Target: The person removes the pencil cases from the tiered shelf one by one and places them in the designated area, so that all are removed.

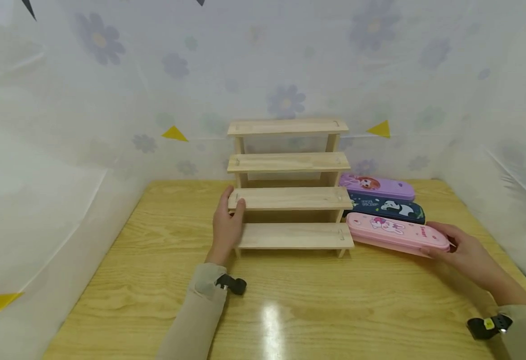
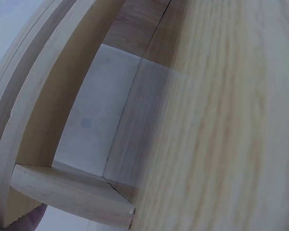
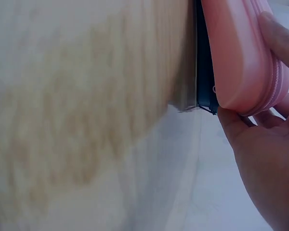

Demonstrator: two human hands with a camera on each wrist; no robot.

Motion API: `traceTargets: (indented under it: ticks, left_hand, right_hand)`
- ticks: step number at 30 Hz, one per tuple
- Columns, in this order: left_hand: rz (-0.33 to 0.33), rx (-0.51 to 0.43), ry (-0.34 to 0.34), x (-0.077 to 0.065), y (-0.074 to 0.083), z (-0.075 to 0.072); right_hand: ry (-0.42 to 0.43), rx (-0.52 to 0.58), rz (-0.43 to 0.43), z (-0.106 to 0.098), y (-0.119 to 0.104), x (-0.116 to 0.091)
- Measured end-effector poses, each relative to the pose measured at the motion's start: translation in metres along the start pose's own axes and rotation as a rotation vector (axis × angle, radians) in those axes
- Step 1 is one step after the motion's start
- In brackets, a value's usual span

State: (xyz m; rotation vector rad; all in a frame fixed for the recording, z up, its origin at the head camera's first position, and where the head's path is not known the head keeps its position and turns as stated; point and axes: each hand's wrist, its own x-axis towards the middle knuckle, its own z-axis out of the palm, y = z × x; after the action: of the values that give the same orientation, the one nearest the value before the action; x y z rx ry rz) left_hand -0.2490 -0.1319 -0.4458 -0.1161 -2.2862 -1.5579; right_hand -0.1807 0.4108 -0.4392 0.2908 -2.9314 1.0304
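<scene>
A four-tier wooden step shelf (image 1: 290,198) stands on the table. My left hand (image 1: 228,226) grips the left end of its second tier from the bottom, thumb on top. At the right, my right hand (image 1: 467,252) holds the near end of a pink pencil case (image 1: 395,232) with a rabbit picture, thumb on one side and fingers on the other. In the right wrist view the pink case (image 3: 236,57) shows its zipper beside the fingers. Behind it lie a dark blue panda pencil case (image 1: 386,207) and a purple pencil case (image 1: 380,186) with a girl's picture.
The wood-grain table (image 1: 317,310) runs back to a pale flowered curtain (image 1: 240,65), which also hangs along both sides. Yellow triangles (image 1: 380,129) show on the curtain. The shelf's right end stands close to the pencil cases.
</scene>
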Motion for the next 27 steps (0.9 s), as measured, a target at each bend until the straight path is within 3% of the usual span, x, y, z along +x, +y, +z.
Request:
traceTargets:
  ticks: [15,20,27]
  left_hand:
    - [-0.008,0.005,-0.007,-0.001,0.002,-0.002]
    - [0.003,0.009,-0.004,0.000,0.001,0.000]
    - [-0.015,0.004,-0.013,-0.001,0.003,-0.001]
  right_hand:
    - [-0.116,-0.054,-0.048,0.006,0.004,0.011]
    - [-0.126,-0.037,-0.011,0.006,-0.002,0.008]
    - [-0.010,0.044,0.077,0.007,-0.016,-0.003]
